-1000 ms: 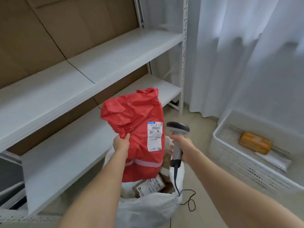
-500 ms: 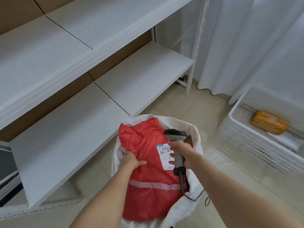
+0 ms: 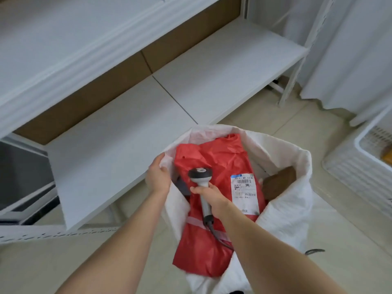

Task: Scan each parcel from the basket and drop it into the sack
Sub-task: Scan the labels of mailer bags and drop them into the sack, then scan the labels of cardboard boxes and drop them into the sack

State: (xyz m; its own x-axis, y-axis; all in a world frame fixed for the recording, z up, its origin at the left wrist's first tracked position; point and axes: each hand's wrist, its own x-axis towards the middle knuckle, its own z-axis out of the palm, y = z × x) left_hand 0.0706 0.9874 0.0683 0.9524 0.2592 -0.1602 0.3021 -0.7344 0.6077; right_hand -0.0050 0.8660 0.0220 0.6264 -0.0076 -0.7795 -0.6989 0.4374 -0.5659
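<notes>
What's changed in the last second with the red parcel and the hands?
The red parcel came down from in front of the shelves and now lies in the mouth of the sack, label up. The left hand let go of it and grips the sack's rim. The right hand still holds the scanner, now over the parcel. The shelves and basket stayed put.

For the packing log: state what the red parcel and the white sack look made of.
The red parcel: thin plastic film, probably a poly mailer, faint sheen, sharp crumpled creases. The white sack: likely woven plastic, matte, grainy texture; its rim stands open stiffly.
</notes>
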